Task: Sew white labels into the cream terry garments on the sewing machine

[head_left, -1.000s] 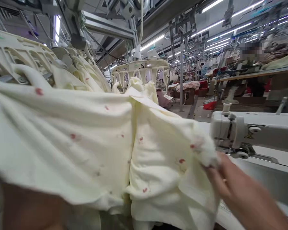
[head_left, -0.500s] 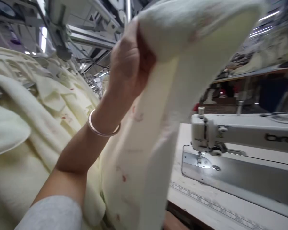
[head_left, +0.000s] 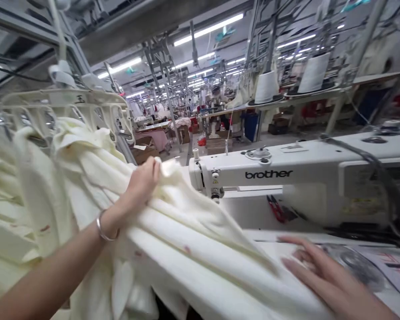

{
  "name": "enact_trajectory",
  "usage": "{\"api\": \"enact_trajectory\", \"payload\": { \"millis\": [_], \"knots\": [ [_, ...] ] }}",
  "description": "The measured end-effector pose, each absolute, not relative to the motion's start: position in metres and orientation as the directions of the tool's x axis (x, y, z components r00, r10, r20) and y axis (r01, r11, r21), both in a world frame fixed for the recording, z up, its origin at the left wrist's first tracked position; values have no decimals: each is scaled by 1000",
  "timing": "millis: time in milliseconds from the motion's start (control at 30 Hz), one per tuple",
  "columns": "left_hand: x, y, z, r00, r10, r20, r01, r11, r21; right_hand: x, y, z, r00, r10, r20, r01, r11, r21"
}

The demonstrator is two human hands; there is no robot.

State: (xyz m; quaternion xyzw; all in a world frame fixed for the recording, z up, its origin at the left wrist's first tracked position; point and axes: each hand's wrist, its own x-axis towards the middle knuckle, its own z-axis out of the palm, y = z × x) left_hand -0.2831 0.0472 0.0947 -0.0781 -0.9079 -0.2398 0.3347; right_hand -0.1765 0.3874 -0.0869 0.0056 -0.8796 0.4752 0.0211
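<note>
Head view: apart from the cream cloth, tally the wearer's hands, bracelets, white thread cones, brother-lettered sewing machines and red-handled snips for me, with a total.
Left hand and right hand: 2
Bracelet: 1
White thread cones: 2
Brother-lettered sewing machine: 1
Red-handled snips: 1
Total: 7

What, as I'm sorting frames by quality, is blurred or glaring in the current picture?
Head view: the right hand and near cloth look soft; head view: the lettering on the sewing machine is readable; head view: ceiling lights glare white.
</note>
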Motion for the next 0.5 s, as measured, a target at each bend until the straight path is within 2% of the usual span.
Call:
{"api": "enact_trajectory", "payload": {
  "millis": [67,100,133,233,300,333,400,500],
  "knots": [
    [-288,40,52,-840,42,541,269,898,347,-186,371,-98,-948,74,310,-167,712,-682],
    [-286,40,33,-867,79,492,269,905,329,-185,357,-108,-890,33,454,-259,783,-565],
    [-281,43,15,-888,125,443,283,907,312,-182,341,-120,-827,-60,559,-357,825,-439],
    [-259,63,-36,-907,329,265,399,873,281,-176,299,-150,-659,-365,658,-530,846,-61],
    [-254,75,-63,-891,426,157,453,853,258,-191,286,-152,-571,-464,678,-534,837,123],
    [-257,77,-73,-894,435,109,449,868,213,-205,284,-147,-558,-462,689,-500,850,166],
    [-276,73,-84,-913,405,40,407,909,94,-237,286,-132,-579,-384,719,-399,903,160],
    [-315,56,-83,-916,391,90,397,915,68,-262,283,-115,-640,-316,700,-334,935,116]
  ]
}}
